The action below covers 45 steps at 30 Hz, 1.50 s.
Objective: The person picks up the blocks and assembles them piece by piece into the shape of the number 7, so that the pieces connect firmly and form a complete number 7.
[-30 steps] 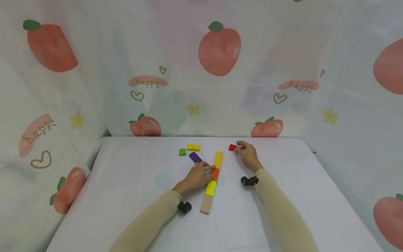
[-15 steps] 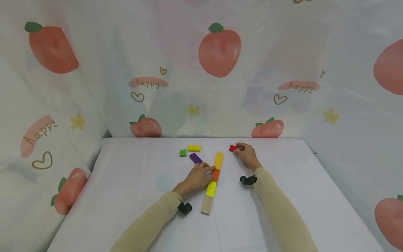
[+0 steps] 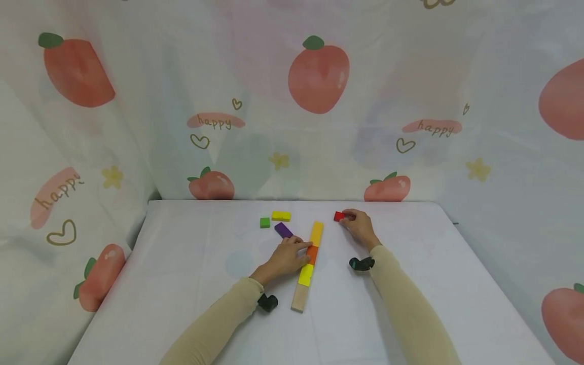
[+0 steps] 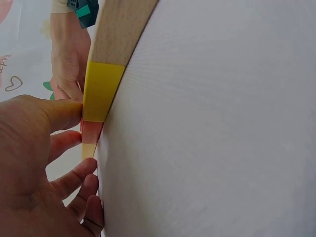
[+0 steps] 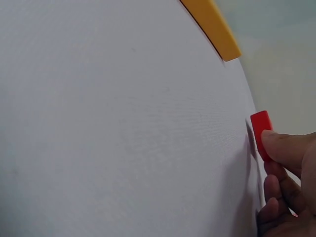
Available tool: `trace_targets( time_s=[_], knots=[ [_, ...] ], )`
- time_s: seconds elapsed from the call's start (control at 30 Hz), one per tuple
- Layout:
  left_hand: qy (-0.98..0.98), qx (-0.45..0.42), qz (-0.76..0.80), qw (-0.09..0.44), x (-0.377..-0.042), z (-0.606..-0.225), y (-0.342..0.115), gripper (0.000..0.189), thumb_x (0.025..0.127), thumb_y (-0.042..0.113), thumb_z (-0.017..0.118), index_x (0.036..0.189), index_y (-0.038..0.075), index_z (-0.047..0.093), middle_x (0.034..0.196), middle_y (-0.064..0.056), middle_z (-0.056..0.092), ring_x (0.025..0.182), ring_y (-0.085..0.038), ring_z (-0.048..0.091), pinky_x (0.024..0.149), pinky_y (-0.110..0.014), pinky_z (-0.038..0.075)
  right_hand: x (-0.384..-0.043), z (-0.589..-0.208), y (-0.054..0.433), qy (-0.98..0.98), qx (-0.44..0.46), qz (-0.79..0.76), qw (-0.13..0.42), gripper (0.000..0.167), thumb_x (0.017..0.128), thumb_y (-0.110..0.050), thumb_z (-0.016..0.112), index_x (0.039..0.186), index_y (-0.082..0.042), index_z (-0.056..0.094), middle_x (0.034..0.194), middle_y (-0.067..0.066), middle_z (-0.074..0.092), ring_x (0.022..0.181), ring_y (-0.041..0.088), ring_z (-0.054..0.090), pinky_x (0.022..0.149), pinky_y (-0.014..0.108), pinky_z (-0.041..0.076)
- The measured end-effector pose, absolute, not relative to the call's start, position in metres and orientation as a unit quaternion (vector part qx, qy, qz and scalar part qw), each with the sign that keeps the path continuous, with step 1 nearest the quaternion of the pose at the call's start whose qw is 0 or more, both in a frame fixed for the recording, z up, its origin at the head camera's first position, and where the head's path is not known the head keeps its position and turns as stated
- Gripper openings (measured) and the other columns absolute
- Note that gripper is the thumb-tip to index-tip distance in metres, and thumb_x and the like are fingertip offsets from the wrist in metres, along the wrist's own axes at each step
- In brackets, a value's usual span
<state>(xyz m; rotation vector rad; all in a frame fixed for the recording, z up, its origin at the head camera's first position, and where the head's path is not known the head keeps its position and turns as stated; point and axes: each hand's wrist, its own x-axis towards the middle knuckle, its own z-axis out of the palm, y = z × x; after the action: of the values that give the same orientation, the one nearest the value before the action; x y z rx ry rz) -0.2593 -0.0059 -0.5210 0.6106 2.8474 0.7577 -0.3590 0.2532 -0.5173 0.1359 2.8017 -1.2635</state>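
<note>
A straight row of end-to-end wooden blocks runs away from the person: plain wood (image 3: 299, 298), yellow (image 3: 305, 275), orange (image 3: 312, 255) and yellow-orange (image 3: 317, 233). My left hand (image 3: 286, 255) reaches across the row from the left. Its thumb and index finger touch the row on either end of the orange block, while the other fingers rest beside it on the table. Right of the row's far end, my right hand (image 3: 360, 226) pinches a small red block (image 5: 260, 133) between thumb and fingers. In the right wrist view the red block stands tilted, close over the white surface.
Left of the row lie a purple block (image 3: 283, 229), a yellow block (image 3: 281, 216) and a green block (image 3: 264, 222). The white-covered table (image 3: 205, 253) ends at a patterned curtain (image 3: 319, 152) behind it.
My right fingers have come together on the red block, which has shifted slightly to the right. My left hand and the row have stayed in place.
</note>
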Motion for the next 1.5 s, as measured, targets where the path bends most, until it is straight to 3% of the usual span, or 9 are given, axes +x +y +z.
trace_targets(
  time_s=[0.4, 0.7, 0.97, 1.27, 1.5],
  knots=[
    [0.946, 0.200, 0.247, 0.068, -0.259, -0.523, -0.006, 0.047, 0.096, 0.037, 0.062, 0.142, 0.031, 0.054, 0.133, -0.001, 0.055, 0.112, -0.019, 0.047, 0.096, -0.034, 0.044, -0.352, -0.515, 0.252, 0.904, 0.051, -0.424, 0.024, 0.041, 0.095, -0.017, 0.062, 0.135, -0.011, 0.057, 0.131, 0.017, 0.056, 0.113, 0.029, 0.051, 0.090, 0.037, 0.050],
    [0.947, 0.203, 0.242, 0.063, -0.260, -0.523, -0.007, 0.046, 0.096, 0.037, 0.061, 0.142, 0.030, 0.054, 0.134, -0.002, 0.055, 0.112, -0.019, 0.047, 0.096, -0.034, 0.044, -0.346, -0.514, 0.255, 0.900, 0.047, -0.433, 0.023, 0.043, 0.096, -0.021, 0.062, 0.137, -0.011, 0.055, 0.135, 0.017, 0.053, 0.120, 0.033, 0.047, 0.096, 0.043, 0.050],
    [0.945, 0.202, 0.251, 0.061, -0.258, -0.519, -0.008, 0.046, 0.096, 0.035, 0.062, 0.141, 0.028, 0.055, 0.134, -0.004, 0.055, 0.114, -0.022, 0.047, 0.098, -0.037, 0.044, -0.340, -0.514, 0.259, 0.907, 0.021, -0.420, 0.002, 0.041, 0.096, -0.018, 0.061, 0.135, -0.010, 0.056, 0.132, 0.019, 0.056, 0.120, 0.034, 0.049, 0.090, 0.040, 0.049],
    [0.945, 0.198, 0.251, 0.068, -0.257, -0.518, -0.007, 0.047, 0.096, 0.036, 0.062, 0.142, 0.028, 0.054, 0.133, -0.004, 0.055, 0.113, -0.021, 0.047, 0.098, -0.036, 0.044, -0.333, -0.511, 0.254, 0.902, 0.020, -0.431, 0.014, 0.041, 0.097, -0.016, 0.059, 0.138, -0.009, 0.053, 0.135, 0.019, 0.053, 0.125, 0.035, 0.047, 0.103, 0.048, 0.046],
    [0.946, 0.197, 0.250, 0.067, -0.256, -0.519, -0.005, 0.047, 0.096, 0.036, 0.062, 0.142, 0.030, 0.054, 0.132, -0.002, 0.055, 0.115, -0.021, 0.047, 0.100, -0.036, 0.044, -0.334, -0.512, 0.249, 0.898, 0.026, -0.439, 0.019, 0.041, 0.097, -0.016, 0.060, 0.137, -0.010, 0.052, 0.134, 0.017, 0.054, 0.123, 0.033, 0.050, 0.100, 0.045, 0.050]
  ],
)
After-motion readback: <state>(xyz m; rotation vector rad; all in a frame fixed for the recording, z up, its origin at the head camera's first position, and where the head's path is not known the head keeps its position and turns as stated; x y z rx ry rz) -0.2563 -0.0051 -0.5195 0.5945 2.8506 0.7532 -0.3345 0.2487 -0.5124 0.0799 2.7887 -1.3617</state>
